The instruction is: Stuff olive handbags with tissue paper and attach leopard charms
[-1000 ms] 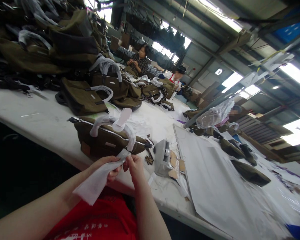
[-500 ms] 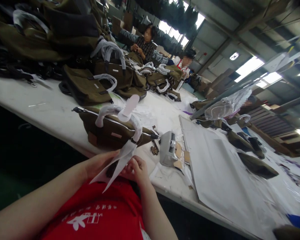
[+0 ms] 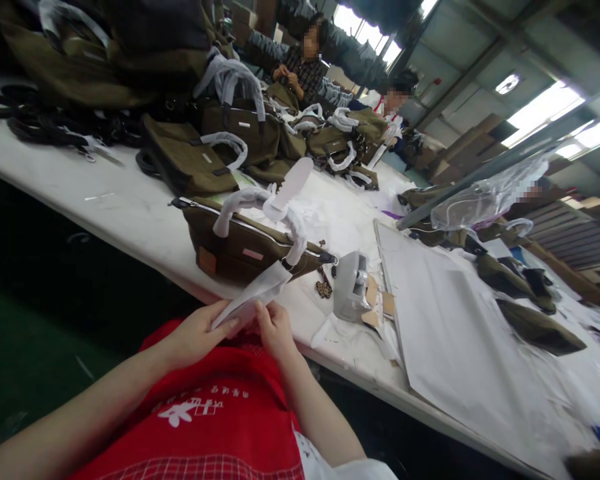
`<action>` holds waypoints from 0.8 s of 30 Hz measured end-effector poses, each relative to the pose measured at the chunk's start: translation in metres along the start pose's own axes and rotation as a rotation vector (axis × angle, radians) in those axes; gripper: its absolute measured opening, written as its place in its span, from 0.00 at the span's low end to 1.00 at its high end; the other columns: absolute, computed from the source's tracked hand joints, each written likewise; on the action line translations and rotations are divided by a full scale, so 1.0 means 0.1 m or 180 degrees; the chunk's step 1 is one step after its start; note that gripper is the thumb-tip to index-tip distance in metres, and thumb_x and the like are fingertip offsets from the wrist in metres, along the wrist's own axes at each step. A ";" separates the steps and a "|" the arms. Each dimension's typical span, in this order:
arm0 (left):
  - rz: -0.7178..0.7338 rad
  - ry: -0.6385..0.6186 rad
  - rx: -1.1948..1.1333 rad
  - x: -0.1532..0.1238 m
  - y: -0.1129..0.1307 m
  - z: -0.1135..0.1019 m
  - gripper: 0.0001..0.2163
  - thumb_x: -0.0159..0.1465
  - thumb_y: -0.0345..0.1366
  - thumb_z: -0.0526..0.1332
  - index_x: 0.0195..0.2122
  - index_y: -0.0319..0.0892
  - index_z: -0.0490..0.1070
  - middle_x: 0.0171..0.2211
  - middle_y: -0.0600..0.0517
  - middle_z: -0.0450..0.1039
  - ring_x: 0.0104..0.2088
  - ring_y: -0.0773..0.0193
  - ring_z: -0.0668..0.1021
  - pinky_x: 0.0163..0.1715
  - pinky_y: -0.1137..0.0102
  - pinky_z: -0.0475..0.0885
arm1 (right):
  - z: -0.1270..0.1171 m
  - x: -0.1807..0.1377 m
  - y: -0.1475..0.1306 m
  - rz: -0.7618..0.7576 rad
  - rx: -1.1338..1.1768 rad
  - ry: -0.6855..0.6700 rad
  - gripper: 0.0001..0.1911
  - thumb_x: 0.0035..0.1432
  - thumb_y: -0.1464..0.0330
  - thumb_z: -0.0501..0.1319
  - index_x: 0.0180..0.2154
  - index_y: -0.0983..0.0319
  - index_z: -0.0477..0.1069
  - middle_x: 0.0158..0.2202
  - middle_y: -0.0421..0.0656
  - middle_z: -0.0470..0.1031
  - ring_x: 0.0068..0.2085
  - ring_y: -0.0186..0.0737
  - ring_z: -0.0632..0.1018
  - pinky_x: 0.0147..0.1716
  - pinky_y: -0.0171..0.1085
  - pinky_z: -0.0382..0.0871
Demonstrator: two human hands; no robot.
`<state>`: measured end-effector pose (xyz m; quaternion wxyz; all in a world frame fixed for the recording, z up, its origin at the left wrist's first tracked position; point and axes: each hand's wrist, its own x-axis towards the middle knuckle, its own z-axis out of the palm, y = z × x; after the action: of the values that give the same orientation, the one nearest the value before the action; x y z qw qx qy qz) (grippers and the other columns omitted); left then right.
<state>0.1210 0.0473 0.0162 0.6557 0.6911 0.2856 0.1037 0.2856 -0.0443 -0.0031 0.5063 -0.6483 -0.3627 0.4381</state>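
A strip of white wrapping paper (image 3: pixel 261 288) runs from the handle of an olive handbag (image 3: pixel 230 241) down toward me. My left hand (image 3: pixel 203 332) is closed on the strip's lower end, thumb on top. The fingers of my right hand (image 3: pixel 275 327) pinch the paper's right edge close by. The handbag stands at the table's near edge, its silver zipper closed. White wrapping covers its handles (image 3: pixel 245 195), and a pale tag (image 3: pixel 293 190) hangs from them. Whatever lies beneath the folded paper is hidden.
A grey tape dispenser (image 3: pixel 349 287) stands right of the handbag, beside a leopard-print charm (image 3: pixel 323 287). A large white board (image 3: pixel 430 320) lies farther right. Several olive bags (image 3: pixel 190 157) and black straps (image 3: pixel 45 123) crowd the left and back. Two co-workers (image 3: pixel 303 70) are across the table.
The paper, earlier hanging in two loose pointed ends, is now folded together between my hands. My left hand has come forward onto it. The whole view has shifted slightly.
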 end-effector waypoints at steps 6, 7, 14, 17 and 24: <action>0.0447 0.0554 0.0221 0.03 -0.02 0.03 0.27 0.67 0.44 0.56 0.66 0.43 0.58 0.63 0.46 0.65 0.61 0.51 0.70 0.63 0.60 0.61 | 0.10 0.12 0.05 0.0167 0.0152 0.0183 0.29 0.55 0.40 0.56 0.32 0.61 0.66 0.19 0.39 0.69 0.18 0.37 0.72 0.18 0.33 0.67; 0.0469 0.0552 0.0214 0.04 -0.04 0.03 0.27 0.68 0.44 0.56 0.66 0.43 0.59 0.64 0.46 0.65 0.62 0.52 0.69 0.64 0.60 0.59 | 0.10 0.13 0.05 0.0098 0.0106 0.0191 0.29 0.56 0.40 0.56 0.32 0.61 0.66 0.19 0.39 0.68 0.19 0.36 0.72 0.18 0.33 0.66; 0.0384 0.0440 0.0049 0.04 -0.09 -0.02 0.27 0.67 0.45 0.56 0.64 0.38 0.63 0.63 0.44 0.65 0.62 0.49 0.69 0.65 0.58 0.58 | 0.10 0.10 0.00 -0.0247 -0.0104 0.0209 0.32 0.64 0.45 0.49 0.22 0.62 0.66 0.18 0.42 0.69 0.21 0.35 0.71 0.22 0.32 0.65; 0.0551 0.0396 0.0257 0.03 -0.08 -0.02 0.26 0.68 0.43 0.55 0.66 0.42 0.60 0.65 0.47 0.63 0.64 0.50 0.67 0.66 0.58 0.58 | 0.12 0.12 -0.03 -0.0063 -0.0193 0.0296 0.30 0.64 0.49 0.50 0.20 0.63 0.68 0.17 0.43 0.69 0.20 0.35 0.71 0.20 0.32 0.64; 0.1147 0.0440 0.1221 -0.01 -0.20 0.01 0.24 0.69 0.33 0.50 0.67 0.53 0.57 0.58 0.48 0.70 0.54 0.55 0.74 0.58 0.60 0.67 | 0.17 0.18 -0.16 0.0421 0.0002 0.0533 0.23 0.59 0.58 0.52 0.17 0.62 0.66 0.14 0.42 0.68 0.17 0.37 0.71 0.16 0.33 0.66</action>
<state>0.1157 0.0452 -0.0031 0.4628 0.8337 0.2165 0.2096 0.2753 -0.0181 0.0070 0.5050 -0.7050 -0.2753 0.4149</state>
